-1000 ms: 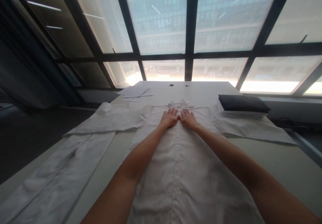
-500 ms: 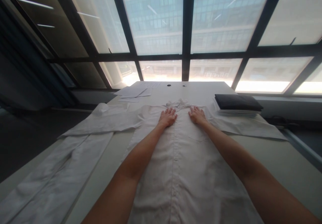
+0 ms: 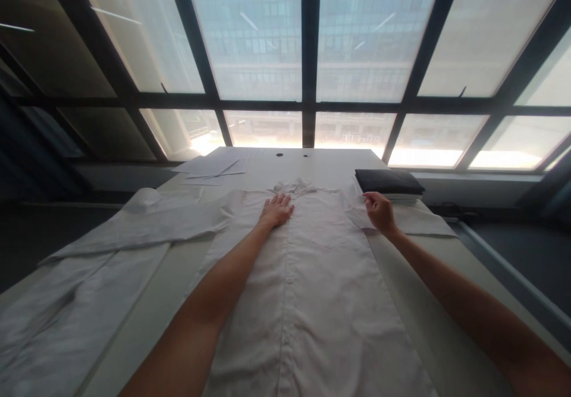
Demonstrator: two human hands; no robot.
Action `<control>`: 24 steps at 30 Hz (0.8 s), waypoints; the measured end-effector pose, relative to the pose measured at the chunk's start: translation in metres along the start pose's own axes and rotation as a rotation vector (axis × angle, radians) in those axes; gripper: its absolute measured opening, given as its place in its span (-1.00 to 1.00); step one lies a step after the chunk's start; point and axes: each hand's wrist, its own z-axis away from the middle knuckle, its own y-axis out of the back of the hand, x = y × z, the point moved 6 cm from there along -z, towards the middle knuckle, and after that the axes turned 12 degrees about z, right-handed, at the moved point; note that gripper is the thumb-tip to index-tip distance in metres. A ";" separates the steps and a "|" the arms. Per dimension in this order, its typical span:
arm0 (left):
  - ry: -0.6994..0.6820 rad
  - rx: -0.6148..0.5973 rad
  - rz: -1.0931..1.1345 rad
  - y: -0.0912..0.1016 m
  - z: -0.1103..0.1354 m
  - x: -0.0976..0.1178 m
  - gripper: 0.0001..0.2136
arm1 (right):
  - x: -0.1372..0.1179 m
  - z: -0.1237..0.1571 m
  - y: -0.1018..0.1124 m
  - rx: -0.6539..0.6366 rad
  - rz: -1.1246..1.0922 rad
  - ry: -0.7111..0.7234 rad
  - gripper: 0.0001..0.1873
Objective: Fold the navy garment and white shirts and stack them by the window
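A white button-front shirt [image 3: 312,278] lies flat along the table, collar at the far end and sleeves spread to both sides. My left hand [image 3: 276,210] rests flat on the chest of the shirt just left of the button line, fingers stretched out. Over at the shirt's right shoulder, my right hand [image 3: 378,211] has its fingers curled and pinched on the cloth where the right sleeve [image 3: 419,223] begins.
A second white garment [image 3: 84,266] lies along the table's left side. A folded dark cloth on a white stack [image 3: 387,183] sits at the far right. Loose papers [image 3: 214,168] lie far left. The table [image 3: 147,302] ends before a large window wall.
My right hand slid from beside the left hand at the collar out to the right shoulder and closed on the cloth. The left hand stayed put. The view shifted right.
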 end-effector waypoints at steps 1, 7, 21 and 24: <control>0.001 0.000 0.001 0.001 0.001 0.001 -0.41 | 0.026 -0.002 0.011 0.023 0.027 -0.074 -0.54; 0.004 0.007 0.003 0.004 0.002 0.003 -0.43 | 0.164 0.011 0.058 -0.013 0.315 -0.489 -0.53; -0.139 0.205 0.106 0.016 0.009 0.004 -0.63 | 0.237 0.059 0.051 -0.187 0.340 -0.823 -0.42; -0.177 0.195 0.147 0.015 0.009 0.001 -0.66 | 0.239 0.059 0.054 -0.193 0.340 -0.840 -0.49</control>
